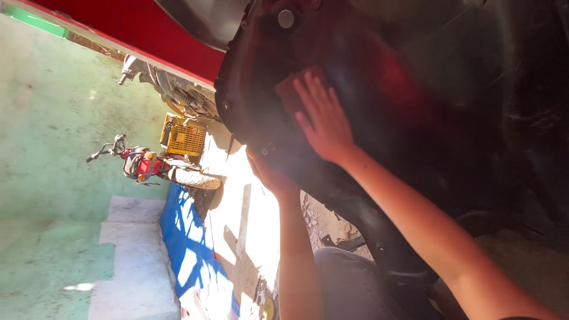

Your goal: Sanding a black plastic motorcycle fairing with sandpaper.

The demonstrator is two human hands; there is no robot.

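Against the green wall at the back, a yellow slatted plastic crate (pixel 184 140) sits beside a small parked motorcycle (pixel 151 166) with a red tail; what the crate holds is too small to tell. Closer to you, your right hand (pixel 323 121) lies flat on the dark, glossy curved body panel (pixel 367 71) that fills the upper part of the view, its fingers (pixel 308 89) stretched out and only slightly spread, pressing a small reddish-brown cloth pad (pixel 290 92) against the panel's surface. That pad sits under your fingertips, near the panel's rounded edge and below a round grey fastener (pixel 285 18). Your left hand (pixel 269 175) is at the lower rim of the same panel, and its fingers curl around that edge, with the tips hidden behind it, so you cannot tell how tightly they close. A red painted strip (pixel 148 35) runs along the top left, and a blue sheet (pixel 186 249) lies on the sunlit ground below. Your grey trouser leg (pixel 349 284) shows between your forearms.
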